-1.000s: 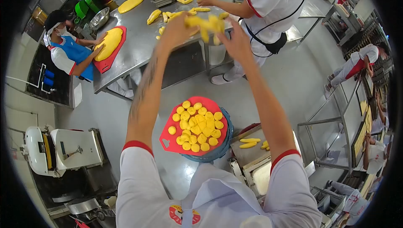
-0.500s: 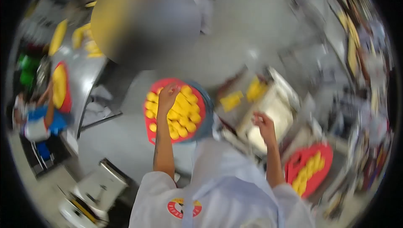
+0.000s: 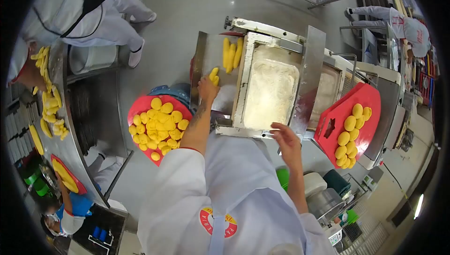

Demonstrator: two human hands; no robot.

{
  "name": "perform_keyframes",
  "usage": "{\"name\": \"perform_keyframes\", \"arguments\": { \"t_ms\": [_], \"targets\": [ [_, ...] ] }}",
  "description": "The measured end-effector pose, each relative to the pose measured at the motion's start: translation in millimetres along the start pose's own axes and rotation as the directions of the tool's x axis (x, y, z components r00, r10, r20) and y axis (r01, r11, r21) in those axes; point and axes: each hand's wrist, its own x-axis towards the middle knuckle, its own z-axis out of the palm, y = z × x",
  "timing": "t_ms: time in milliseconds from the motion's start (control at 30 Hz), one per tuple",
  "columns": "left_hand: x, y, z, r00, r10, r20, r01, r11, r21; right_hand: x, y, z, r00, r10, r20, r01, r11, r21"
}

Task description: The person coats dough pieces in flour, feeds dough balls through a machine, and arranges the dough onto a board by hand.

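Note:
My left hand (image 3: 207, 90) is closed around the lower end of a short yellow dough roll (image 3: 214, 75) on the metal tray (image 3: 224, 96) of a machine. Longer dough rolls (image 3: 229, 55) lie farther up that tray. My right hand (image 3: 286, 138), fingers apart and holding nothing, is over the near edge of the flour-covered pan (image 3: 272, 94). Left of my left arm, a red board (image 3: 132, 110) carries many flattened yellow dough balls (image 3: 159, 122). Another red board (image 3: 372, 109) at the right bears several dough balls (image 3: 349, 122).
A steel table (image 3: 75, 149) with yellow dough pieces stands at the left. One co-worker (image 3: 112, 15) stands at its upper end; another in a blue apron (image 3: 75, 206) touches a dough slab. A blue tub (image 3: 176, 91) is under the left red board.
The view has swung right to the machine. My hands, earlier raised at the table with yellow dough between them, are now apart and lower. My left hand has taken hold of a dough roll.

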Motion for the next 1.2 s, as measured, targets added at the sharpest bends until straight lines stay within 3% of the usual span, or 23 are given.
{"name": "perform_keyframes", "arguments": {
  "t_ms": [67,133,167,200,300,400,500,533,567,667,767,800,833,900,1000,1100,1167,1200],
  "targets": [
    [-2.3,0.2,3.1,1.0,-0.013,0.001,0.013,0.994,-0.106,2.1,5.0,13.4,1.0,-0.015,0.028,0.015,1.0,-0.004],
    [-12.6,4.5,-24.8,0.978,-0.033,0.206,0.108,0.926,-0.362,21.3,-6.0,38.8,0.997,-0.041,0.073,0.036,0.997,0.064],
    [-15.7,14.6,-46.5,0.955,-0.018,0.295,0.163,0.865,-0.475,32.9,-8.9,55.9,0.995,-0.103,0.02,0.102,0.993,0.052],
    [-37.4,28.1,-70.9,0.964,0.102,0.245,0.056,0.826,-0.562,44.4,-11.6,73.5,0.986,-0.161,-0.034,0.163,0.986,0.039],
    [-107.3,95.7,-174.0,0.876,0.302,0.376,0.103,0.644,-0.758,83.4,-33.8,112.4,0.999,-0.017,0.04,0.001,0.934,0.357],
    [-86.4,75.6,-211.1,0.937,0.221,0.272,0.042,0.699,-0.713,102.9,-31.6,102.6,0.928,0.002,0.374,-0.277,0.675,0.684],
    [-7.1,66.2,-151.8,0.999,-0.041,-0.034,0.014,0.821,-0.571,85.0,-32.9,71.3,0.924,-0.046,0.38,-0.264,0.643,0.719],
    [24.4,60.9,-107.1,0.997,-0.064,-0.035,0.05,0.95,-0.309,74.0,-33.3,59.7,0.928,-0.049,0.37,-0.275,0.58,0.767],
    [50.9,60.8,-63.3,0.996,-0.08,-0.047,0.079,0.997,-0.023,62.0,-28.2,49.7,0.948,-0.036,0.316,-0.227,0.618,0.753],
    [79.3,96.2,15.1,0.974,-0.136,-0.183,0.124,0.989,-0.078,26.7,0.1,17.2,0.989,0.053,0.136,-0.13,0.751,0.647],
    [80.8,120.5,29.7,0.934,-0.056,-0.353,-0.073,0.937,-0.341,-9.8,27.8,-11.9,0.975,0.222,-0.025,-0.185,0.864,0.468],
    [70.3,129.7,20.4,0.901,-0.008,-0.435,-0.1,0.97,-0.224,-19.5,21.6,-14.0,0.967,0.246,-0.067,-0.192,0.875,0.443],
    [68.9,127.5,16.5,0.937,0.027,-0.349,-0.13,0.953,-0.275,-27.4,18.4,-14.2,0.957,0.269,-0.109,-0.2,0.884,0.423],
    [69.3,121.7,5.5,0.978,0.119,-0.173,-0.178,0.908,-0.38,-31.5,31.1,-15.6,0.963,0.225,-0.147,-0.166,0.928,0.333],
    [60.1,119.6,5.7,0.983,0.074,-0.171,-0.132,0.923,-0.361,-13.2,51.1,-10.1,0.978,0.082,-0.191,-0.048,0.983,0.176],
    [64.4,124.9,23.2,0.974,-0.058,-0.219,-0.049,0.89,-0.454,19.4,58.1,-12.3,0.948,-0.232,-0.22,0.174,0.952,-0.251],
    [72.7,118.8,46.1,0.927,-0.236,-0.29,0.052,0.85,-0.525,40.0,28.9,-11.6,0.93,-0.193,-0.313,0.161,0.979,-0.125],
    [90.7,101.2,71.8,0.922,-0.26,-0.285,-0.011,0.72,-0.694,48.2,7.0,-7.1,0.921,-0.169,-0.351,0.159,0.986,-0.058]
  ]
}}
